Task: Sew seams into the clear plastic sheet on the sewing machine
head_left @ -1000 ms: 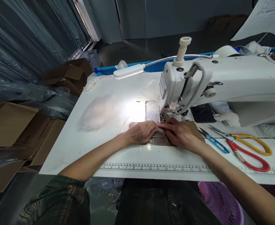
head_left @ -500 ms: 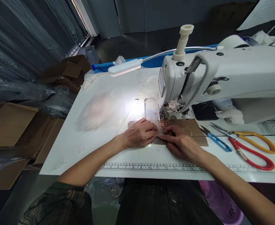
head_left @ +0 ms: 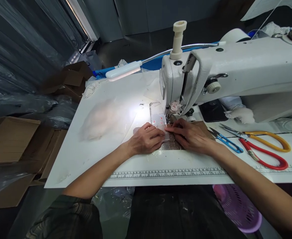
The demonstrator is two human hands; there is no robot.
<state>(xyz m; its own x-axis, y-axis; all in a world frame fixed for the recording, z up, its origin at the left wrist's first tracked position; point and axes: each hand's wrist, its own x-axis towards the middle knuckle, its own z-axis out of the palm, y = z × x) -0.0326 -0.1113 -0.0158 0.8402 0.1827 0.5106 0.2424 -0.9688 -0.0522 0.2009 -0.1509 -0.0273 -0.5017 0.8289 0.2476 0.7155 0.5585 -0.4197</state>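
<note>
A thin, see-through whitish piece of fabric point(head_left: 158, 119) with small red marks lies at the needle area of a white sewing machine point(head_left: 179, 79). My left hand point(head_left: 147, 137) rests at its near left side, fingers curled together on its edge. From the right, my right hand point(head_left: 190, 136) pinches the fabric close to the presser foot point(head_left: 168, 119), fingertips almost meeting those of my left hand. Beneath both hands is a brown plate point(head_left: 173, 145) on the machine bed, partly hidden by my right hand.
Blue thread snips point(head_left: 227, 141), yellow-handled scissors point(head_left: 267, 136) and red-handled scissors point(head_left: 265, 157) lie to the right. A ruler strip point(head_left: 158, 175) runs along the front of the white table point(head_left: 71, 149). A lit lamp point(head_left: 123, 70) hangs above. Cardboard boxes point(head_left: 11, 139) stand left; a purple basket point(head_left: 240, 207) sits below.
My right hand has moved up and slightly left, its fingers now covering a red mark seen before. My left hand stays about where it was on the fabric. The view has shifted slightly.
</note>
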